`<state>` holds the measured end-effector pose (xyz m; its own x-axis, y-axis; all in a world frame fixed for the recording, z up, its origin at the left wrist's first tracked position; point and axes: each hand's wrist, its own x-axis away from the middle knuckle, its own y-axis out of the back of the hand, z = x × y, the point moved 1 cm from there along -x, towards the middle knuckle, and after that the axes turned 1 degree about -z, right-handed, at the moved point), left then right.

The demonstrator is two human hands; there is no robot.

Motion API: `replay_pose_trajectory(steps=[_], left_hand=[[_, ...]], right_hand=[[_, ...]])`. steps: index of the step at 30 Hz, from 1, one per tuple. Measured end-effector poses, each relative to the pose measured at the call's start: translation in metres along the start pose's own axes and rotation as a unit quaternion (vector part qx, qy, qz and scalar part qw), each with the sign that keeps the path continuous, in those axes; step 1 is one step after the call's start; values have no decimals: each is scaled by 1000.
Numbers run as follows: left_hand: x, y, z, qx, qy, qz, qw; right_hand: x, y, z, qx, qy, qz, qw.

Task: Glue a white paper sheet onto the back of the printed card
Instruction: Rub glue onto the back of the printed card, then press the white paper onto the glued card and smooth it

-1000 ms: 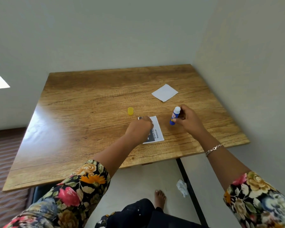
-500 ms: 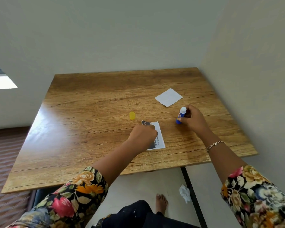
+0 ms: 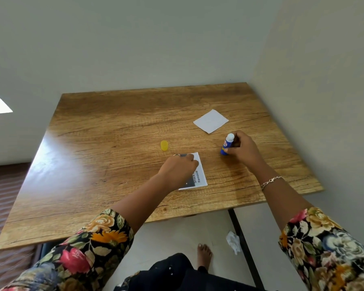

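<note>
The printed card (image 3: pixel 200 175) lies face up near the table's front edge, with the words "Snack Removal" showing. My left hand (image 3: pixel 177 170) covers most of it, fingers curled over its far edge, where a dark strip of the card shows lifted. To the right, my right hand (image 3: pixel 243 151) grips a blue glue stick (image 3: pixel 227 144), standing uncapped with its white tip up. The white paper sheet (image 3: pixel 211 121) lies flat behind the glue stick, apart from both hands.
The yellow glue cap (image 3: pixel 164 145) lies on the wooden table (image 3: pixel 105 156) left of the card. Walls close off the far and right sides. Below the front edge are a crumpled tissue (image 3: pixel 233 241) on the floor and a bare foot.
My right hand has shifted the glue stick slightly right, away from the card. My left hand stays on the card's far edge.
</note>
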<state>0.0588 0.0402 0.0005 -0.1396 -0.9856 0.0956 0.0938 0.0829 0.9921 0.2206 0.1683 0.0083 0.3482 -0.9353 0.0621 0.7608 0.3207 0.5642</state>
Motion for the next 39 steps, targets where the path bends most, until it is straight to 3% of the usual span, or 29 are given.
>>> replay_pose_trajectory(steps=[10, 19, 24, 39], left_hand=[[3, -3, 0, 6, 10, -6, 1000], [-1, -2, 3, 52, 37, -100, 993], [-33, 14, 19, 175, 63, -80, 979], [-145, 19, 35, 183, 92, -44, 978]], right_hand=[[3, 14, -2, -50, 2, -15, 999], [-20, 36, 4, -93, -2, -41, 995], [-48, 42, 9, -113, -25, -25, 993], [-145, 31, 19, -1, -54, 57, 997]])
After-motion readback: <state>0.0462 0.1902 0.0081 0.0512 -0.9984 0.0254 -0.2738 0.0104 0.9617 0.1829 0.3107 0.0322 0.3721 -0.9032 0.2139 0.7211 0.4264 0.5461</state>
